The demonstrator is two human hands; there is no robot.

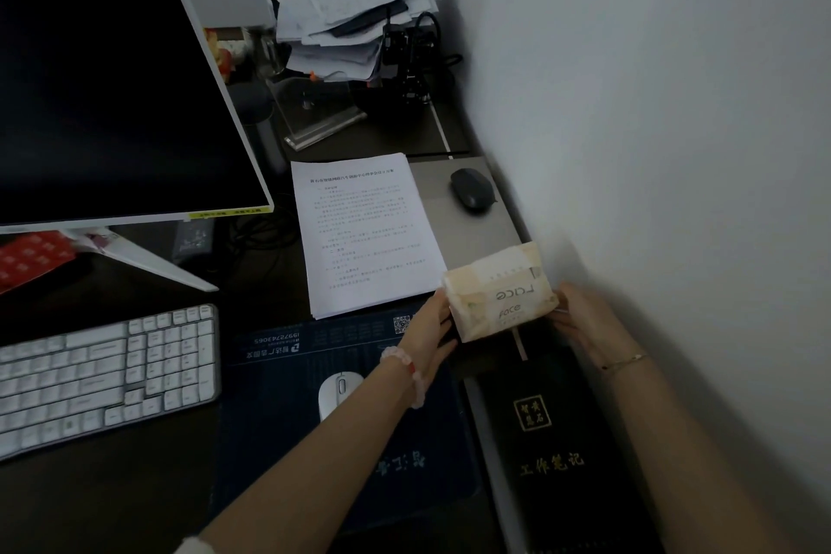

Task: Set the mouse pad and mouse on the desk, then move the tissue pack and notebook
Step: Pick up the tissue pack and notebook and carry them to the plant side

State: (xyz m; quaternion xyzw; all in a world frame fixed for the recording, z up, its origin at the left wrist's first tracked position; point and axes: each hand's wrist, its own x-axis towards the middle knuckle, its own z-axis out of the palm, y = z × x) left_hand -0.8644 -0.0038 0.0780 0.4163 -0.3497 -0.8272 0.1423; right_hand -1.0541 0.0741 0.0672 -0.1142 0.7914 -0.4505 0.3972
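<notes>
A cream tissue pack printed "face" is held between both hands above the far end of a black notebook with gold characters. My left hand grips its left end and my right hand grips its right end. The notebook lies along the wall at the right. A dark blue mouse pad lies flat on the desk in front of me, with a white mouse on it, partly hidden by my left forearm.
A white keyboard sits left of the pad under a large monitor. Printed sheets lie beyond the pad, beside a grey pad carrying a dark mouse. Stacked papers and cables fill the back corner. A white wall bounds the right.
</notes>
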